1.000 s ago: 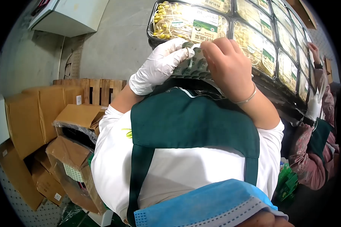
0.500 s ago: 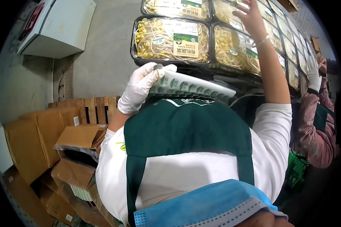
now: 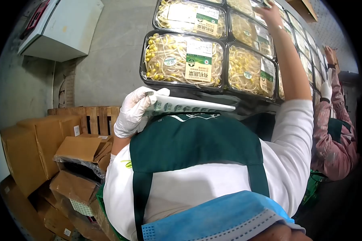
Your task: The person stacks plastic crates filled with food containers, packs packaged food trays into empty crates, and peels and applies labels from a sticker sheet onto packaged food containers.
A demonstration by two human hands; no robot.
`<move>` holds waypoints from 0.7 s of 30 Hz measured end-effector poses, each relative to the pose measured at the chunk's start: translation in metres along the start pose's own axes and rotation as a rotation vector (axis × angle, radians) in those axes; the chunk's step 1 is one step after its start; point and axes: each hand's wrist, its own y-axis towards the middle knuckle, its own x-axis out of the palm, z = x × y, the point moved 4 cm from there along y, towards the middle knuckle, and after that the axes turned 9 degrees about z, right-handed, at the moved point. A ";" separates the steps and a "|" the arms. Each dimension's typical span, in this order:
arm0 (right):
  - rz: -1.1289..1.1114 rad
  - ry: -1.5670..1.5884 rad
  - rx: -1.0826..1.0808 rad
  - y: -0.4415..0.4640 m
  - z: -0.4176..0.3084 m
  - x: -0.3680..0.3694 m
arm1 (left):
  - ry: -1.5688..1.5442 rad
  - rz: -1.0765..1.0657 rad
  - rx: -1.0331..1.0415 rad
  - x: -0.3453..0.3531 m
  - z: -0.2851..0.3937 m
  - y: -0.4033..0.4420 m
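My left hand (image 3: 130, 112), in a white glove, is closed on the near-left end of a sheet of round green stickers (image 3: 189, 107). The sheet lies almost edge-on in front of my apron. Bare and stretched far forward, my right hand (image 3: 271, 15) is over the packs at the top, its fingers apart; whether they touch a pack I cannot tell. Closest to the sheet is a black tray of bean sprouts (image 3: 161, 60) under clear film, with a large label and a small round green sticker. Beside it sits another sprout pack (image 3: 245, 70), also with a round sticker.
More sprout packs (image 3: 189, 16) run in rows to the far right. A co-worker with pink sleeves (image 3: 330, 156) and a white glove (image 3: 326, 88) stands there. Cardboard boxes (image 3: 26, 148) and a wooden pallet (image 3: 94, 118) are at left, below a white cabinet (image 3: 70, 28).
The packs appear lower in view. My left hand and the sticker sheet have shifted down and left. My right hand reaches slightly farther up in view. The co-worker's arms have moved.
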 end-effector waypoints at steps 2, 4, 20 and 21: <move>0.048 0.097 0.027 0.015 0.000 0.027 | 0.059 0.021 0.025 -0.004 -0.003 -0.012; 0.081 0.006 -0.055 0.032 0.013 0.061 | 0.095 0.101 0.019 0.001 0.004 0.010; 0.046 -0.066 0.058 0.149 0.025 0.123 | 0.253 0.519 -0.021 0.005 0.001 -0.012; 0.034 -0.082 0.038 0.152 0.024 0.137 | 0.174 0.585 -0.011 0.012 0.001 -0.014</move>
